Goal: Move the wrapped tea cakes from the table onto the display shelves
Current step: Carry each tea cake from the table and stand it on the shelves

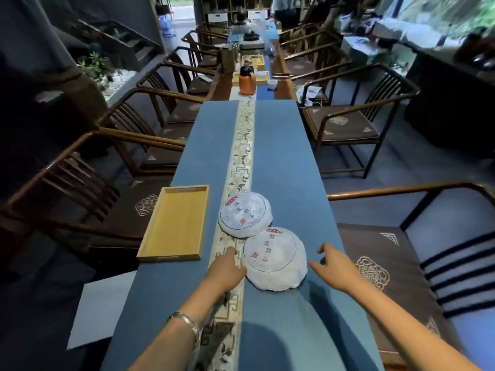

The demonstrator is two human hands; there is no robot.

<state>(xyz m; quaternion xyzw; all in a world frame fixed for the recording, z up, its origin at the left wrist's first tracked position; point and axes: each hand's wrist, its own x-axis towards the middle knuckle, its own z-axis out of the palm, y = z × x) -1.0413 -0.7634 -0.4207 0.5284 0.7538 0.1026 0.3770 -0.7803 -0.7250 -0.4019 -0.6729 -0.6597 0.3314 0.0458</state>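
Two round tea cakes in white printed paper lie on the blue table runner (289, 167). The near tea cake (274, 259) rests with its far edge against the far tea cake (245, 214). My left hand (226, 269) sits at the near cake's left edge, fingers spread, touching or almost touching the wrapper. My right hand (334, 266) hovers just right of the same cake with its fingers apart and a small gap between them and the wrapper. Neither hand holds anything. No display shelf is close by.
A shallow wooden tray (175, 223) lies left of the cakes at the table edge. Dark wooden armchairs (345, 124) line both sides. Farther along the table stand an orange flask (247, 80), a white cup (272, 84) and tea ware. Shelving and a person show at the far end.
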